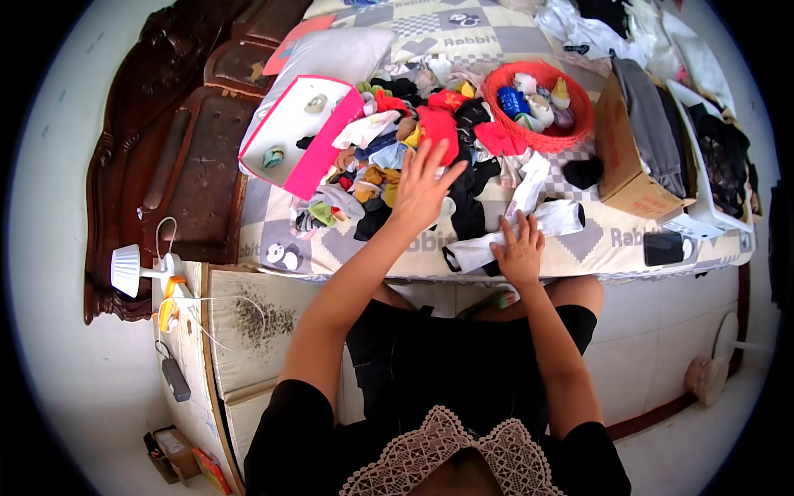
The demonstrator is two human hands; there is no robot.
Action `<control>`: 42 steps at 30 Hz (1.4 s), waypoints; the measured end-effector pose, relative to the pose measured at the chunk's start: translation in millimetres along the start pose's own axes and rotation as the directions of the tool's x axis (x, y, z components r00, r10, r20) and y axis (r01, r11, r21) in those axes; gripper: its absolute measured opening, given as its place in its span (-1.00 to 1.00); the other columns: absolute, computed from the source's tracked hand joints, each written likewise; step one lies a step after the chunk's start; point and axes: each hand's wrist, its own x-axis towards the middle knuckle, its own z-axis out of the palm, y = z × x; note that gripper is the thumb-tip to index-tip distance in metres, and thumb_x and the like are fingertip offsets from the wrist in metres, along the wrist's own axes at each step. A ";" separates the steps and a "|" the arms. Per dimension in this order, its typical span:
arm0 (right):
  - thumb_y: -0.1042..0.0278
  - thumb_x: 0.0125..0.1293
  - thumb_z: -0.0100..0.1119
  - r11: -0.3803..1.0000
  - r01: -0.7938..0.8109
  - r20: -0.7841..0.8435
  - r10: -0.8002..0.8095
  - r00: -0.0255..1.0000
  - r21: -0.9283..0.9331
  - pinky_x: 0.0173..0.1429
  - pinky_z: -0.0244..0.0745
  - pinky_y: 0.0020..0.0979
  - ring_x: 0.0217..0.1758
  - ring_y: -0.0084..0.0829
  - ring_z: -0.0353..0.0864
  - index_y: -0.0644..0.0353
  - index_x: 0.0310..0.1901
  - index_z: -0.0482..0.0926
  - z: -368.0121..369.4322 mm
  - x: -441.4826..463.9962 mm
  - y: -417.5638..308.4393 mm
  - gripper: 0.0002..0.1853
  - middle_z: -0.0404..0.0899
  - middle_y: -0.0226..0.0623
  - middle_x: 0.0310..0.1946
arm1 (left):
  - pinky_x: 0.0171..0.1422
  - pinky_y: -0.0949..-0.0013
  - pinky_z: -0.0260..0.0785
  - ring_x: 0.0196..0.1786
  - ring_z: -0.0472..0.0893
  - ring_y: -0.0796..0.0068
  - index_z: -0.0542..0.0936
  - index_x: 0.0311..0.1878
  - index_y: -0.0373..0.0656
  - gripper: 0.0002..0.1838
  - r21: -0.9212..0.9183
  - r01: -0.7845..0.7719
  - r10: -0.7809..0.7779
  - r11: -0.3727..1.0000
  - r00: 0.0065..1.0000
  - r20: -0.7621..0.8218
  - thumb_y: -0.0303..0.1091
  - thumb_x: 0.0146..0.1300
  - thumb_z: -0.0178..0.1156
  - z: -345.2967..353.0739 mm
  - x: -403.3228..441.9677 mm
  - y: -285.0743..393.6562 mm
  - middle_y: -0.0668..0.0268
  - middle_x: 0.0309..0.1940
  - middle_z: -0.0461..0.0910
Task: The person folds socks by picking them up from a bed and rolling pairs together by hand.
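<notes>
My left hand point(423, 188) reaches over a heap of mixed socks and small cloth pieces point(385, 153), its fingers spread and nothing visible in them. Whether its fingertips touch the heap I cannot tell. My right hand point(519, 255) lies with fingers apart on a white sock with a dark end point(473, 253), near the bed's front edge. Beside that hand, another white sock point(561, 218) stretches to the right, also dark at its end. A further white sock point(529, 186) points away from me just above it. Black cloth point(468, 215) lies between my hands.
Left of the heap stands a pink-and-white box point(322, 157) holding a few rolled items. A red woven basket point(539, 142) with rolled socks sits behind. On the right are a cardboard box point(633, 157), a white bin point(719, 217), a black bundle point(583, 173) and a phone point(664, 248).
</notes>
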 end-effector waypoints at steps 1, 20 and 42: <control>-0.03 0.12 0.15 1.000 0.005 -0.003 -0.005 1.000 -0.006 0.35 -0.10 0.06 0.43 -0.05 -0.07 -0.14 0.24 0.34 -0.9 1.2 0.0 -0.39 0.12 -0.18 0.31 | 0.33 -0.14 0.03 0.37 0.07 -0.02 0.38 0.22 0.18 -0.30 0.081 -0.123 0.117 0.989 0.991 0.070 -0.41 -0.09 0.32 1.0 13.1 -2.5 0.12 0.30 0.11; -0.09 0.15 0.09 0.999 0.021 0.032 -0.019 0.999 -0.039 0.32 -0.06 0.01 0.41 -0.11 -0.01 -0.13 0.21 0.35 -5.9 5.6 3.3 -0.42 0.17 -0.20 0.29 | 0.08 0.23 0.38 -0.02 0.55 0.12 0.62 -0.13 -0.05 -0.74 -0.299 0.441 -0.430 0.846 0.897 0.105 -0.27 0.09 0.19 77.4 50.8 -187.7 0.14 -0.04 0.55; -0.07 0.11 0.14 1.000 0.025 -0.020 -0.025 0.999 -0.015 0.33 -0.07 -0.01 0.41 -0.13 0.01 -0.10 0.18 0.37 -4.3 2.6 3.2 -0.42 0.20 -0.22 0.27 | -0.13 0.54 0.34 -0.27 0.53 0.64 0.47 -0.25 -0.21 -0.84 -0.930 -0.331 -0.647 0.159 0.677 -0.351 -0.33 0.36 -0.02 -165.6 115.7 -54.9 0.36 -0.32 0.58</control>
